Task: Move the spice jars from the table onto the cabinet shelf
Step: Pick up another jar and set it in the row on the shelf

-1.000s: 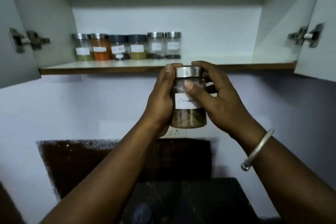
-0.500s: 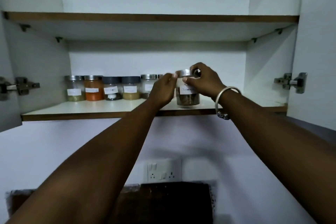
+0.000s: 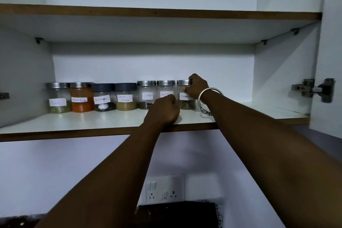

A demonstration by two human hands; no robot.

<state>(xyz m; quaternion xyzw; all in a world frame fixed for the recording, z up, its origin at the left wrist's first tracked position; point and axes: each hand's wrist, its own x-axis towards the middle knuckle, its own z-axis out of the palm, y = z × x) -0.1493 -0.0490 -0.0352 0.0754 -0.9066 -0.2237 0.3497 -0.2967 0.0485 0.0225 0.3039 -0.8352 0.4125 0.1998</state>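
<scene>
The cinnamon jar (image 3: 185,102), glass with a steel lid and a white label, stands at the right end of a row of several spice jars (image 3: 103,97) along the back of the white cabinet shelf (image 3: 92,120). My right hand (image 3: 197,87) grips that jar by its lid and right side. My left hand (image 3: 164,110) is curled into a loose fist in front of the jar labelled with black writing (image 3: 166,89), holding nothing. It hides the lower part of that jar and of the cloves jar (image 3: 146,94).
An upper shelf (image 3: 166,15) spans the cabinet above. The open right door with its hinge (image 3: 312,89) stands at the right edge. Bare shelf lies to the right of the jars. A wall socket (image 3: 163,189) sits below, over a dark table (image 3: 177,214).
The cinnamon jar went from mid-air up onto the shelf and back into line with the row. My left hand has let go of it and drawn back.
</scene>
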